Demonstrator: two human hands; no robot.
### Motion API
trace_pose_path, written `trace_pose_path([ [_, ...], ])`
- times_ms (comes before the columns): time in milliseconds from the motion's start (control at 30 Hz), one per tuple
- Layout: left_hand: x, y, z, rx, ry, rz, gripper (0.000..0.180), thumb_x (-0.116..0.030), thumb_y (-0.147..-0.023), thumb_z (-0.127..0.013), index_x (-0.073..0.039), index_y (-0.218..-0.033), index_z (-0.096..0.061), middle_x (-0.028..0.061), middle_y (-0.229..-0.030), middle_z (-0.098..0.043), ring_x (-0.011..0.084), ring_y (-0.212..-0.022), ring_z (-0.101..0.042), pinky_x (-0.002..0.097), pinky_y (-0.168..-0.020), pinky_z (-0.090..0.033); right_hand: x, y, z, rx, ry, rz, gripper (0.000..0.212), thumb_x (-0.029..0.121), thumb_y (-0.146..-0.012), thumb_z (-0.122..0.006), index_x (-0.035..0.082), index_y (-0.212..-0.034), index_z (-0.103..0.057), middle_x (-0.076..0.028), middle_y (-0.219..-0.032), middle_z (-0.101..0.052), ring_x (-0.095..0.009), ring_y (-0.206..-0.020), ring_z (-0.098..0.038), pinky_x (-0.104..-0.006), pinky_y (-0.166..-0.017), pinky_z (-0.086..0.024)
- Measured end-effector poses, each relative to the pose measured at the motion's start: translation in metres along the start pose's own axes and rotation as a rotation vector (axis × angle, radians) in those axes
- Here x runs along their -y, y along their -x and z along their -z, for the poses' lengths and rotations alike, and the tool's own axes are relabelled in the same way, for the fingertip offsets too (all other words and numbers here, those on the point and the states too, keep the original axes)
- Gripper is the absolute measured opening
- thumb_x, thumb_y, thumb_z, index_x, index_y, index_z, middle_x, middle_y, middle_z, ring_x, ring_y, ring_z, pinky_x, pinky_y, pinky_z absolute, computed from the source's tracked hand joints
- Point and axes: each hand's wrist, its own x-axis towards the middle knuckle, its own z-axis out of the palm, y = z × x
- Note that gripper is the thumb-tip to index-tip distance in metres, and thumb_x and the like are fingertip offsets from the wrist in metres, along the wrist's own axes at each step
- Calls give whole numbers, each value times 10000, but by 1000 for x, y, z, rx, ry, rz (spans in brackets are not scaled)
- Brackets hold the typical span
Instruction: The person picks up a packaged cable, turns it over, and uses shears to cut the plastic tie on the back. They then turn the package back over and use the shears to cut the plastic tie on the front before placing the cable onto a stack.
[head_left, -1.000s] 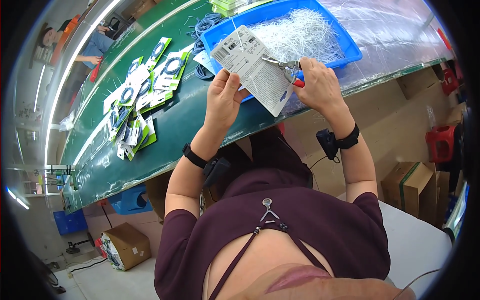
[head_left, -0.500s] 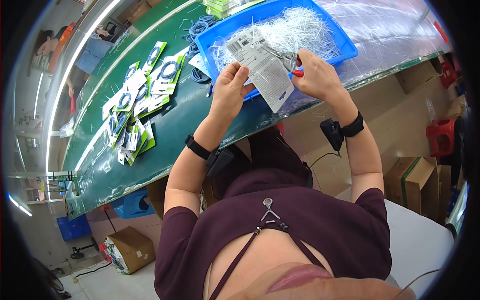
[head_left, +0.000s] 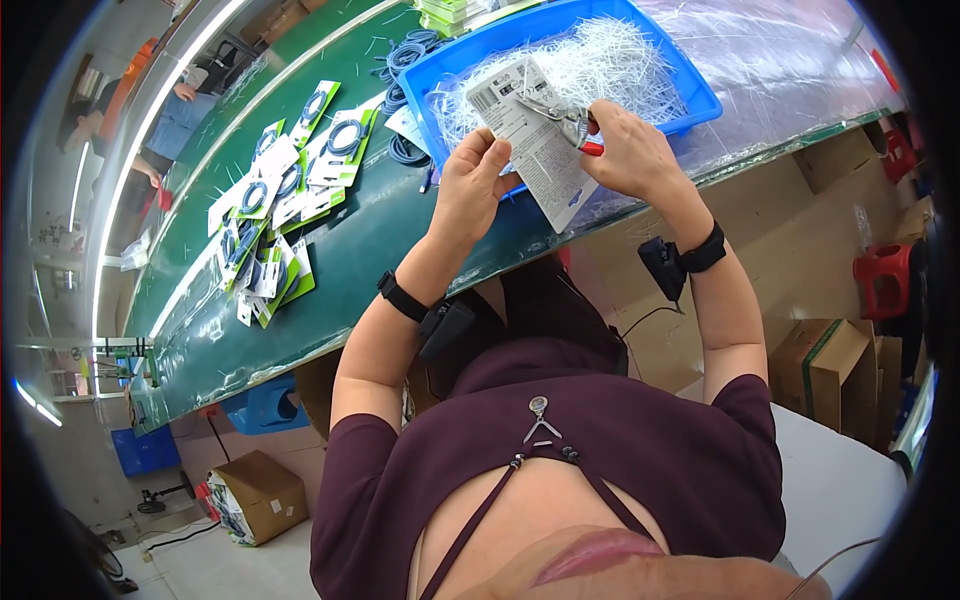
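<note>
My left hand (head_left: pixel 472 185) is closed on the left edge of a white printed packaging card (head_left: pixel 535 150), its back face up and its hang-hole end toward me. My right hand (head_left: pixel 632 150) grips a pair of small metal cutting pliers (head_left: pixel 572 126) with red handles. The pliers' jaws lie over the card's upper part; whether they are biting on anything is too small to tell. Beneath the card sits a blue plastic tray (head_left: pixel 703 108) with a heap of thin white plastic strips (head_left: pixel 620 65). The card's front is hidden.
Several carded cables (head_left: pixel 290 180) lie piled on the green table (head_left: pixel 220 355) to the left. Loose coiled cables (head_left: pixel 405 150) rest beside the tray, and stacked green-white cards (head_left: pixel 460 15) stand behind it. Another person's hand (head_left: pixel 150 172) is at the far left.
The card, pliers and both my hands have shifted slightly; the card sits a little lower and farther right. At the far left, the other person's hand has moved.
</note>
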Motion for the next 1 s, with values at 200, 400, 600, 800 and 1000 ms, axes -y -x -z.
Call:
trace_pose_path([
  [200, -2, 2, -3, 23, 19, 20, 250, -180, -998, -495, 16, -1153, -512, 90, -1118, -592, 181, -1027, -605, 398, -903, -538, -4, 0, -2, 23, -25, -10, 287, 233, -758, -598, 22, -932, -513, -182, -942, -619, -370, -920, -596, -427, -788, -473],
  [400, -2, 1, -4, 23, 50, 36, 263, -189, -1000, -492, 18, -1161, -518, 94, -1114, -601, 184, -1019, -611, 395, -899, -538, -1, 2, -4, -16, -15, -28, 242, 208, -753, -597, 25, -876, -499, -185, -853, -614, -389, -841, -595, -430, -727, -475],
  [600, 1, -6, 4, -1, 113, 133, 253, -195, -994, -506, 8, -1141, -536, 90, -1116, -615, 192, -1020, -614, 401, -897, -533, -10, 3, -10, -15, 53, -36, 233, 206, -758, -598, 17, -851, -498, -194, -837, -615, -395, -829, -597, -437, -720, -476],
  [800, -8, -2, 9, -65, 164, 94, 238, -200, -989, -516, -6, -1126, -543, 89, -1127, -617, 195, -1046, -603, 411, -915, -520, -13, 29, 4, -68, 66, 164, 250, 142, -723, -616, 14, -885, -474, -173, -848, -562, -374, -862, -560, -422, -750, -440],
  [1000, -9, 2, 1, -36, 182, 46, 230, -205, -984, -527, -13, -1110, -545, 92, -1128, -615, 202, -1064, -594, 418, -925, -513, -1, 36, -7, -141, 89, 237, 270, 118, -708, -625, 25, -900, -460, -165, -852, -546, -371, -866, -546, -428, -746, -424],
])
